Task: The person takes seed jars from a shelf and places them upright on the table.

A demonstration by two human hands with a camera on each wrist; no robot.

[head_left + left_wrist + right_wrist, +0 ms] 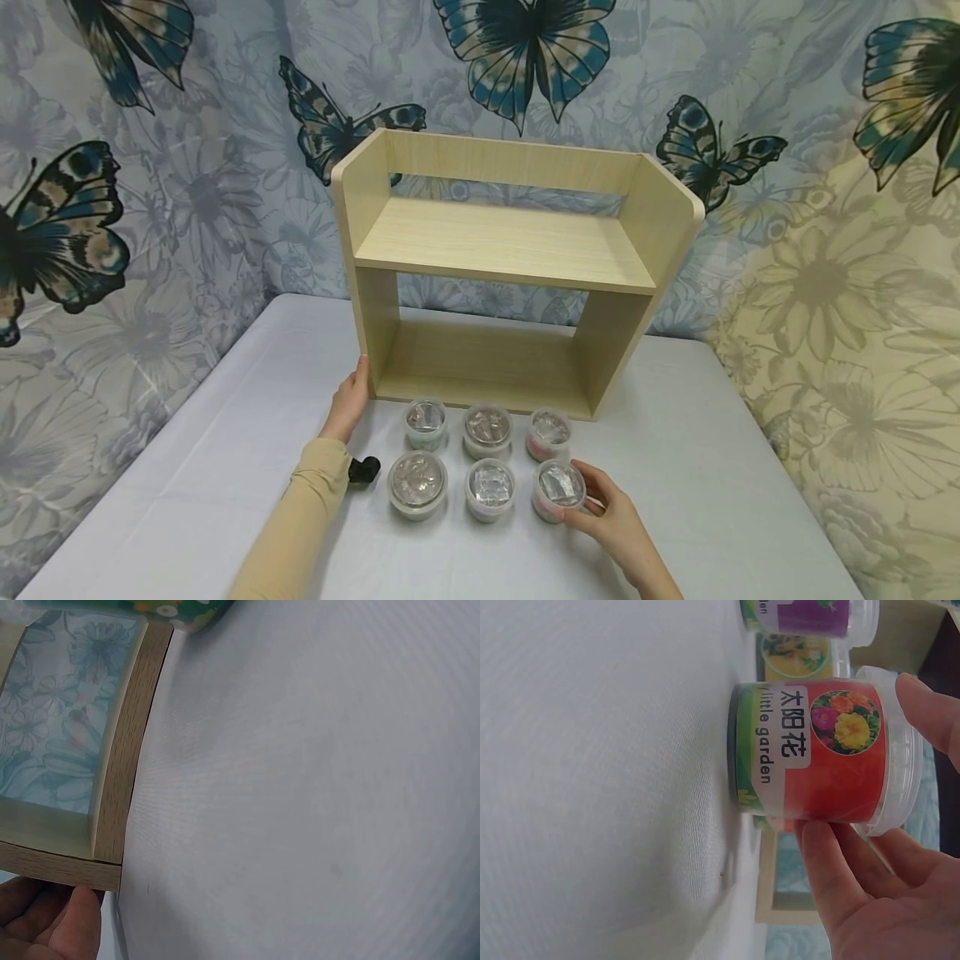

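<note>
My right hand (611, 521) holds a small plastic jar (560, 486) with a clear lid, at the right end of the front row, thumb on one side and fingers on the other. Its red label with flower pictures and "little garden" shows on the jar (840, 750) in the right wrist view. The jar appears upright on the white cloth. My left hand (348, 406) touches the outer left side of a two-tier wooden shelf (502, 246), near its bottom front corner. In the left wrist view, the fingers (79, 922) lie against the shelf's side panel.
Several similar lidded jars stand in two rows before the shelf, among them a wider jar (417, 483) at front left and a jar (549, 433) behind the held one. A white cloth (712, 483) covers the table. Butterfly-patterned fabric (217, 167) hangs behind.
</note>
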